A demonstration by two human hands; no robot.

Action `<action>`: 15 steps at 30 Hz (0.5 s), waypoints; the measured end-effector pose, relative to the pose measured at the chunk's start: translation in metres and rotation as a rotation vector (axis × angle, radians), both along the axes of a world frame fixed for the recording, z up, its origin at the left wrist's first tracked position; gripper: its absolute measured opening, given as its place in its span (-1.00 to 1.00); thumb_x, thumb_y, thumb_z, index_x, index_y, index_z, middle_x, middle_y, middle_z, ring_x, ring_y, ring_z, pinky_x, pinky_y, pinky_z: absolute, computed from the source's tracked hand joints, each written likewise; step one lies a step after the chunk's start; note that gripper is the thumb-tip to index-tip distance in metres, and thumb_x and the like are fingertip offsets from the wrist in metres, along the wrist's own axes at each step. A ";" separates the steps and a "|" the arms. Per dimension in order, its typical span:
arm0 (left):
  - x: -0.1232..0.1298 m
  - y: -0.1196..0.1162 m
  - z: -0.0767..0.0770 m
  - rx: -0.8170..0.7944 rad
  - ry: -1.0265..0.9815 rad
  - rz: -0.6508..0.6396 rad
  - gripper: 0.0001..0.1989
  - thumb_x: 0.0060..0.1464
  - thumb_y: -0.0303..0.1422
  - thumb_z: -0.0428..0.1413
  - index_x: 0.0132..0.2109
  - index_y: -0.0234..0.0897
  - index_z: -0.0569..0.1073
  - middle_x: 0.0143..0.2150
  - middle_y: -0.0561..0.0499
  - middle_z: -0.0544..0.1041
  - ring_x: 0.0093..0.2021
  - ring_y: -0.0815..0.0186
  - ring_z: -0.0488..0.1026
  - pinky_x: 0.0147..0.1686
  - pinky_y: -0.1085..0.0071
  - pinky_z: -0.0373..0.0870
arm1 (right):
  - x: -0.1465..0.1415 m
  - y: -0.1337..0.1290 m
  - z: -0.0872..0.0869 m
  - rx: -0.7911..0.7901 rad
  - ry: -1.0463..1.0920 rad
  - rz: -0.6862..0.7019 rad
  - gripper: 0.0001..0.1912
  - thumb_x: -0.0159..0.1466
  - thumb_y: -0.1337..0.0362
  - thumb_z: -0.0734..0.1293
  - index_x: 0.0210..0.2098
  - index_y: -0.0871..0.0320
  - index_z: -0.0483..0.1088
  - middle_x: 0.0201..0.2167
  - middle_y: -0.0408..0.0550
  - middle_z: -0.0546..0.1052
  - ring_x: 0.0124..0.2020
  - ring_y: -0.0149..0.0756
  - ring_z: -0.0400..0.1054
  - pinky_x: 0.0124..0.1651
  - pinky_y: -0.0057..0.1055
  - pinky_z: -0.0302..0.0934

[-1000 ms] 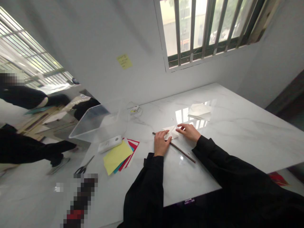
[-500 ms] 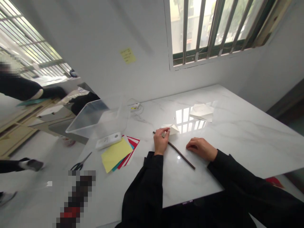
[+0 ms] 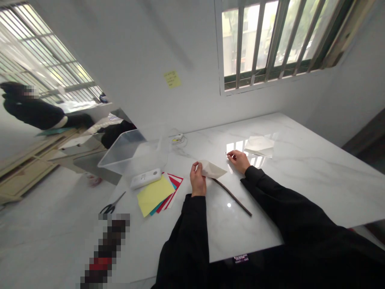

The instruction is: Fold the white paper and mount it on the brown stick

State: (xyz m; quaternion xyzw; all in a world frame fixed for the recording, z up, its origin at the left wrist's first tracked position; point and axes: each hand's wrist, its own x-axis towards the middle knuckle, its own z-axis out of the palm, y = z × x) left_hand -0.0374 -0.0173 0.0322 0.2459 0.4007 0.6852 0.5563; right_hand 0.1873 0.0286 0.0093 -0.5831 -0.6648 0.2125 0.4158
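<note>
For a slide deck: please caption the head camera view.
The left hand holds folded white paper beside a dark rod on a marble table; the right hand is nearby.

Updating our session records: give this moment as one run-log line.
left hand: holds folded white paper | right hand: nothing visibly held | dark stick: lying on marble table
</note>
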 end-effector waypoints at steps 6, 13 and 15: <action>0.010 -0.003 0.000 0.037 -0.026 -0.065 -0.56 -0.08 -0.19 0.44 -0.14 -0.18 0.42 -0.24 0.10 0.56 -0.26 0.39 0.50 -0.16 0.46 0.40 | -0.003 -0.053 0.005 -0.094 0.425 0.251 -0.52 0.32 -0.12 0.38 -0.01 0.12 0.57 -0.05 0.06 0.63 -0.03 -0.12 0.48 -0.02 -0.25 0.37; 0.020 -0.014 0.006 0.043 0.022 -0.152 -0.55 -0.03 -0.12 0.42 -0.13 -0.13 0.39 -0.28 0.13 0.54 -0.30 0.37 0.49 -0.21 0.46 0.42 | -0.024 -0.071 0.013 -0.211 0.487 0.445 -0.60 0.16 -0.06 0.53 -0.28 0.14 0.51 -0.27 -0.07 0.57 -0.18 -0.19 0.44 -0.09 -0.30 0.33; 0.020 -0.017 0.007 0.037 0.043 -0.177 -0.52 -0.01 -0.08 0.42 -0.09 -0.12 0.38 -0.26 0.12 0.56 -0.25 0.33 0.54 -0.17 0.43 0.45 | -0.024 -0.069 0.013 -0.251 0.526 0.384 -0.59 0.17 -0.09 0.50 -0.39 0.13 0.43 -0.46 -0.16 0.46 -0.36 -0.28 0.35 -0.24 -0.35 0.28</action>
